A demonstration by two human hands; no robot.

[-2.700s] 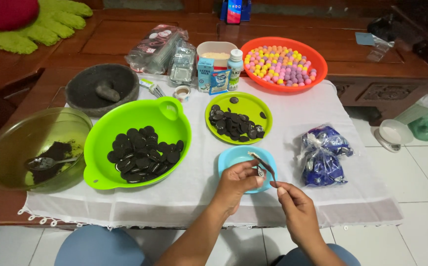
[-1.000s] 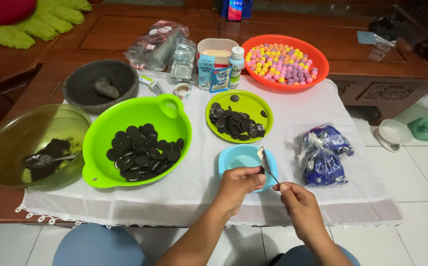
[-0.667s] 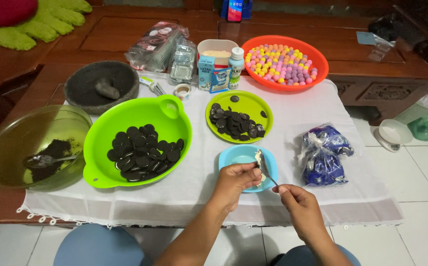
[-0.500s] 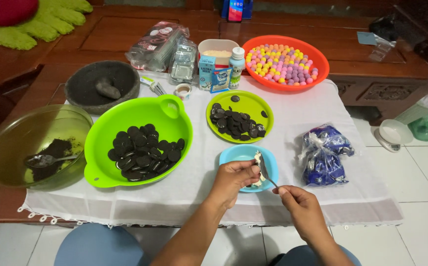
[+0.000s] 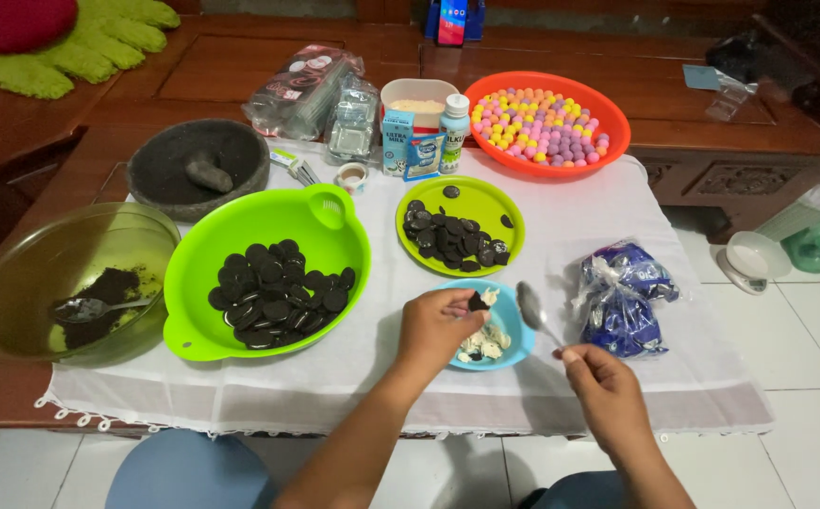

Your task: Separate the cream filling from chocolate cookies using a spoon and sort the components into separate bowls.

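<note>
My left hand (image 5: 436, 327) pinches a dark sandwich-cookie half (image 5: 477, 303) over a small blue bowl (image 5: 515, 325) that holds white cream pieces. Just to the right, my right hand (image 5: 604, 393) holds a metal spoon (image 5: 536, 313) by its handle, with the spoon's bowl raised beside the blue bowl. A big lime-green tub (image 5: 204, 247) left of the hands is filled with several black cookie halves (image 5: 278, 297). A lime-green plate (image 5: 498, 202) behind the blue bowl carries more dark cookies (image 5: 449, 235).
An olive bowl (image 5: 25, 274) with dark crumbs and a spoon sits far left. Behind stand a stone mortar (image 5: 198, 170), milk cartons (image 5: 397, 141), a small bottle (image 5: 453, 122) and an orange basin of coloured balls (image 5: 542, 125). A blue snack bag (image 5: 622, 297) lies right. White cloth (image 5: 579, 217) covers the table.
The spoon has come off the cookie half and swung out to the right of the blue bowl. My left hand still holds the cookie half over the bowl.
</note>
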